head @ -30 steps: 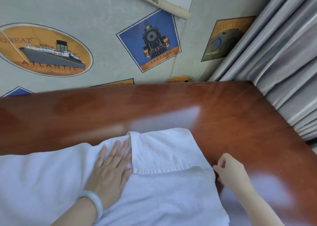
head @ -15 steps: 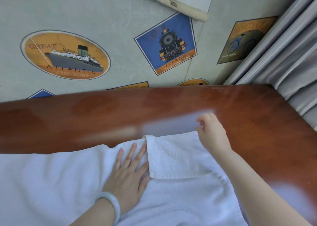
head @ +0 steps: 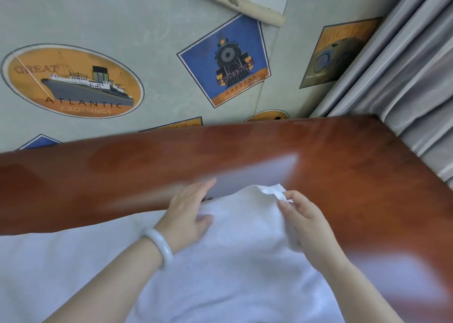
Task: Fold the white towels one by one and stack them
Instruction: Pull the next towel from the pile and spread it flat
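Note:
A white towel lies spread over the near half of the glossy red-brown wooden table. My right hand pinches the towel's far right corner between thumb and fingers and lifts it slightly off the table. My left hand, with a pale bangle on its wrist, lies at the towel's far edge, fingers straight and pointing away, thumb on the cloth. More white towel cloth covers the near left of the table.
Beyond the table's far edge is a wall papered with ship and train emblems, with a rolled paper at the top. Grey curtains hang close along the table's right side.
My left hand slid from flat on the towel up to its far edge. My right hand took hold of the far right corner and lifted it; the folded-over flap no longer shows.

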`<state>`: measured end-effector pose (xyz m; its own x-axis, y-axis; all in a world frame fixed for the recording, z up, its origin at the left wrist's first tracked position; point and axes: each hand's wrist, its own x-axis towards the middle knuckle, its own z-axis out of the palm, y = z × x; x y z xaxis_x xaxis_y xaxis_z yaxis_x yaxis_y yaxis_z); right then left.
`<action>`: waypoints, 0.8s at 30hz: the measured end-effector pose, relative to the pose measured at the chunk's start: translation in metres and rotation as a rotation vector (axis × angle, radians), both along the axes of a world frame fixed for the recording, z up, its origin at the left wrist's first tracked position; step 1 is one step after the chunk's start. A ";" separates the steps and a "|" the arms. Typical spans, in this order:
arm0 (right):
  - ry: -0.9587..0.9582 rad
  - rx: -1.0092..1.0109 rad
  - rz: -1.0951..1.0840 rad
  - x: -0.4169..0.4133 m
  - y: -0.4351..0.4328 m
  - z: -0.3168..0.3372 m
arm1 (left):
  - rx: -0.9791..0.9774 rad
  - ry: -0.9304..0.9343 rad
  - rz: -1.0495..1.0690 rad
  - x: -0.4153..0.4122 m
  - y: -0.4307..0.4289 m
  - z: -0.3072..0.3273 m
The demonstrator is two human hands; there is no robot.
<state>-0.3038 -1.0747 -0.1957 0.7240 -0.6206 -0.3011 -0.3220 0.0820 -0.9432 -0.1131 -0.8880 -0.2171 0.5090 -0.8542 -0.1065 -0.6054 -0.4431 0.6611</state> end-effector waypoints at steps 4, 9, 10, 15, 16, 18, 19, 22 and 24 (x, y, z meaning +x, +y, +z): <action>0.279 -0.103 0.007 0.009 -0.033 -0.011 | 0.321 0.096 -0.170 0.024 -0.025 0.011; 0.502 -0.353 0.151 0.021 -0.046 -0.024 | 0.532 -0.036 -0.251 0.043 -0.026 0.014; 0.504 -0.421 0.163 0.027 -0.044 -0.024 | 0.503 -0.020 -0.255 0.043 -0.025 0.013; 0.343 -0.602 -0.063 0.039 -0.052 -0.023 | 0.225 0.161 -0.059 0.039 -0.025 0.015; 0.354 -0.584 -0.104 0.036 -0.057 -0.024 | 0.285 0.149 -0.030 0.042 -0.024 0.014; 0.430 -0.547 -0.088 0.033 -0.060 -0.027 | 0.467 0.055 -0.012 0.051 -0.020 0.012; 0.482 -0.547 -0.047 0.033 -0.061 -0.030 | 0.539 0.007 -0.028 0.055 -0.018 0.010; 0.622 -0.621 0.057 0.043 -0.058 -0.031 | 0.596 -0.022 -0.083 0.061 -0.013 0.007; 0.654 -0.661 0.048 0.049 -0.055 -0.029 | 0.484 0.018 -0.051 0.059 -0.011 0.005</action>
